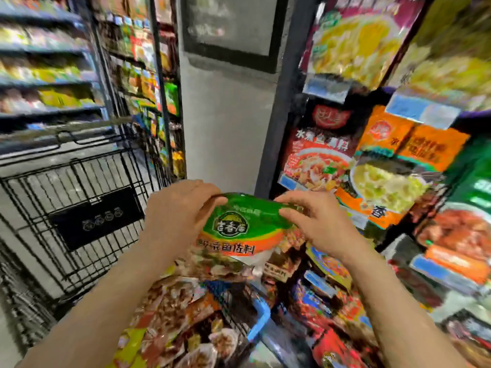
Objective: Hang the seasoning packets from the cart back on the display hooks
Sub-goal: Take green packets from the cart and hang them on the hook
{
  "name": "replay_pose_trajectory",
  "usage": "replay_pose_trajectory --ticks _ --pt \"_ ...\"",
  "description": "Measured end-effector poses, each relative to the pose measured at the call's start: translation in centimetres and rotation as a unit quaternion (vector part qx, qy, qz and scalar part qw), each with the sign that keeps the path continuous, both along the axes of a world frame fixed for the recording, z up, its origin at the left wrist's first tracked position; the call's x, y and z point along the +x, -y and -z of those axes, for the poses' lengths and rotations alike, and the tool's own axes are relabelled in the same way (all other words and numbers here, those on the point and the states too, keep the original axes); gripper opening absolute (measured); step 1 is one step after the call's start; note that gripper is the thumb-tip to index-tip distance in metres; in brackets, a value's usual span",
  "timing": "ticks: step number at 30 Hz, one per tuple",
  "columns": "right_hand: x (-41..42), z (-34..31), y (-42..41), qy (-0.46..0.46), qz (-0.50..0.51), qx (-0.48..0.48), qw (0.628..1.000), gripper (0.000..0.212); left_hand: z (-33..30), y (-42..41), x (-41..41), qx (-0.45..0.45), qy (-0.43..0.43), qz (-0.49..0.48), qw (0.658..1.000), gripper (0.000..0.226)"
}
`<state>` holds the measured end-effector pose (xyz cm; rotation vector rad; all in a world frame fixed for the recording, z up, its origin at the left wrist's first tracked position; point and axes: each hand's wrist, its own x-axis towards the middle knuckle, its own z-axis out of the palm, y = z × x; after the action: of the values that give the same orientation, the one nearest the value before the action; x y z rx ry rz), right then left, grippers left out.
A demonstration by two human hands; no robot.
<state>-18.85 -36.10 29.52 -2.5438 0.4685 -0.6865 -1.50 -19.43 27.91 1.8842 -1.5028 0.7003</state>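
Observation:
A green and orange seasoning packet (239,229) is held up in front of me by both hands. My left hand (178,208) grips its top left corner and my right hand (316,219) pinches its top right corner. Below it lies a pile of seasoning packets (180,309) in the black wire cart (79,208). The display (385,166) of hanging packets fills the right side, its hooks hidden behind the packets. The picture is blurred.
A grey pillar (225,115) stands straight ahead between the display and the shelves (47,62) on the left. A blue cart handle (261,320) shows low in the middle. Price tags (422,110) hang on the display rails.

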Motion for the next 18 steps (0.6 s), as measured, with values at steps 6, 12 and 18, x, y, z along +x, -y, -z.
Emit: replay_pose_trajectory --ticks 6,12,18 --pt "-5.6 -4.4 1.3 0.051 -0.017 -0.023 0.998 0.007 -0.6 2.6 -3.9 -0.061 -0.083 0.057 0.993 0.038" --pt "-15.2 -6.9 4.0 0.087 0.025 -0.029 0.995 0.008 -1.3 6.2 -8.7 -0.089 -0.137 0.083 0.983 0.028" --pt "-24.9 -10.8 5.3 0.138 0.145 -0.129 0.971 0.009 -3.8 9.6 -12.5 -0.098 -0.086 0.115 0.985 0.017"
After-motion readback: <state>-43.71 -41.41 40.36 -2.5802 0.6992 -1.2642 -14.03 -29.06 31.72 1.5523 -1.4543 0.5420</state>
